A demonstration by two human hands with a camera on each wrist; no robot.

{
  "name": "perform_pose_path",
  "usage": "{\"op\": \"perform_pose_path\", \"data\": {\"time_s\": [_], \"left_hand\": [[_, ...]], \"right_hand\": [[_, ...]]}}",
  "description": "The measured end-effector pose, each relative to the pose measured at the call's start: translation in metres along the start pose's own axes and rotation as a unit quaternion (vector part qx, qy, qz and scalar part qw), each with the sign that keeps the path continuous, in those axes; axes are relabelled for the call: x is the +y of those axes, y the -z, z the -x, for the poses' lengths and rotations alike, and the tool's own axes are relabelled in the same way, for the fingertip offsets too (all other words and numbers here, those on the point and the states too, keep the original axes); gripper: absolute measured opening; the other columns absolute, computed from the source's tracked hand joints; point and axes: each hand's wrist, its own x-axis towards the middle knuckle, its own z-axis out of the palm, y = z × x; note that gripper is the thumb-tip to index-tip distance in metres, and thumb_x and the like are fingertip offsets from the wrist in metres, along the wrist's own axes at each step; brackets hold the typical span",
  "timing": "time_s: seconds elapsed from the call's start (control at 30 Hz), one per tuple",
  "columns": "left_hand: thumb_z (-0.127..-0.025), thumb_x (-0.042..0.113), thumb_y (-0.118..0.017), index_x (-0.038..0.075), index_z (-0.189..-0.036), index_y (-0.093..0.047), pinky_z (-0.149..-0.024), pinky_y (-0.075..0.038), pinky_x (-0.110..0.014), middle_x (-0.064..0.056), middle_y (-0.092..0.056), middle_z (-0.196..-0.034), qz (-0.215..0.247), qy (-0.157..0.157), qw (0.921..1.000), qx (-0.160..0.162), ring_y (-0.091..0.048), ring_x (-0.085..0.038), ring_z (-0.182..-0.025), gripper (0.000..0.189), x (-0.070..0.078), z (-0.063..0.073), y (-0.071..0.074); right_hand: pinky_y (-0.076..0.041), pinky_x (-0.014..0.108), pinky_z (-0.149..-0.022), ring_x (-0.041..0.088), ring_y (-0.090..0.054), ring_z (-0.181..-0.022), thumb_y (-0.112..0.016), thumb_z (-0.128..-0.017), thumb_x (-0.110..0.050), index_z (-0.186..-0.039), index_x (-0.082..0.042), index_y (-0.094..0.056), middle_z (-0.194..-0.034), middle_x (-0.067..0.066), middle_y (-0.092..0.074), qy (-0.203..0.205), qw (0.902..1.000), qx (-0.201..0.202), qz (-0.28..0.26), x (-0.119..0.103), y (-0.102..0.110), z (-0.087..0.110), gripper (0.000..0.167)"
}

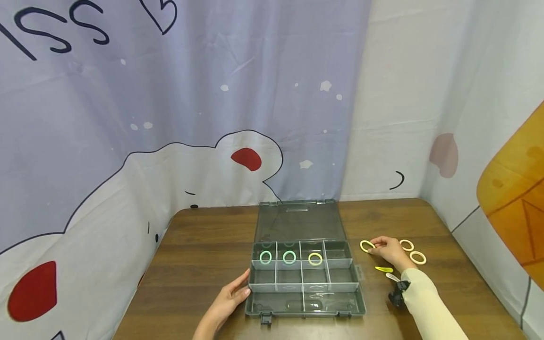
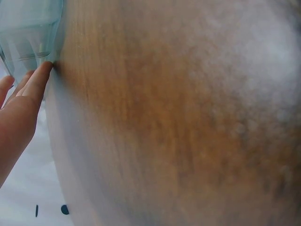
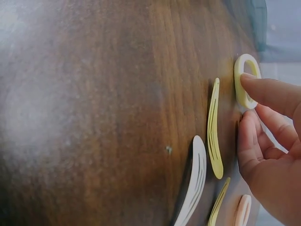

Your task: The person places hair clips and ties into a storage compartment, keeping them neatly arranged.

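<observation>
My right hand pinches a yellow hair tie between thumb and fingers, low over the table to the right of the box. Near that hand lie a yellow snap hair clip and a white one. Two cream hair ties rest just beyond it on the right. My left hand, fingers extended, touches the left side of a clear grey divided box. Its back-row compartments hold two green hair ties and one yellow hair tie, each in its own compartment.
The box's lid lies folded back toward the curtain behind the wooden table. Two latches stick out at the box's front edge. Another yellow clip shows low in the right wrist view.
</observation>
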Motion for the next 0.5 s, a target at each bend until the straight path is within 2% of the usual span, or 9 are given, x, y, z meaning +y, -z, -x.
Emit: {"op": "perform_pose_path", "data": {"time_s": [0.27, 0.5], "left_hand": [[-0.097, 0.011, -0.056, 0.002, -0.150, -0.027, -0.101, -0.038, -0.018, -0.029, -0.026, -0.151, -0.018, -0.001, 0.9998, 0.004, -0.034, -0.040, -0.135, 0.061, 0.0022, -0.0004, 0.0012], [-0.098, 0.011, -0.055, -0.001, -0.149, -0.026, -0.100, -0.038, -0.016, -0.030, -0.026, -0.150, -0.022, -0.010, 0.9997, 0.001, -0.032, -0.042, -0.135, 0.061, 0.0021, 0.0009, -0.0003]], "right_hand": [[-0.049, 0.023, -0.057, 0.013, -0.058, -0.065, -0.073, -0.080, -0.001, -0.098, 0.013, -0.061, -0.076, 0.007, -0.065, -0.001, 0.9996, -0.010, -0.028, 0.0008, -0.0006, -0.0011, 0.026], [-0.054, 0.026, -0.061, 0.014, -0.062, -0.068, -0.067, -0.087, -0.002, -0.095, 0.014, -0.064, -0.080, 0.010, -0.068, -0.003, 0.9983, -0.025, -0.053, 0.0025, 0.0010, 0.0010, 0.019]]}}
